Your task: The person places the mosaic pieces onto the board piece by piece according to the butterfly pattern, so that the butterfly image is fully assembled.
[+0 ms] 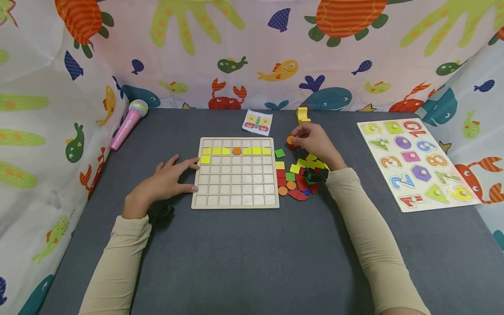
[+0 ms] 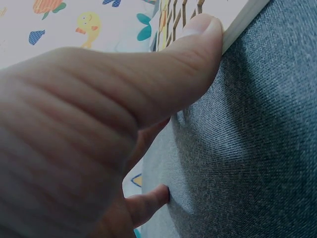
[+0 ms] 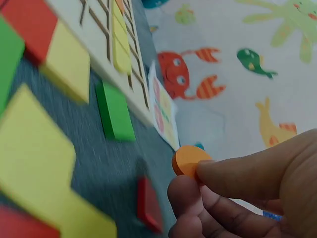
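A wooden grid board (image 1: 235, 183) lies on the table, with several yellow pieces (image 1: 216, 151) and one orange disc (image 1: 236, 151) in its upper cells. At the board's left edge my left hand (image 1: 163, 181) rests with spread fingers; its thumb (image 2: 198, 54) touches the frame in the left wrist view. My right hand (image 1: 316, 142) pinches an orange round piece (image 3: 190, 158) between thumb and finger, above the table beyond the loose pieces. Beneath that hand lies a red piece (image 3: 149, 206), and a green block (image 3: 115, 111) sits beside the board.
Loose coloured pieces (image 1: 301, 181) are heaped right of the board. A picture card (image 1: 257, 122) and a yellow arched block (image 1: 302, 114) are at the back. A pink toy microphone (image 1: 129, 124) lies at left, a number puzzle board (image 1: 419, 164) at right. A patterned curtain (image 1: 260, 52) stands behind.
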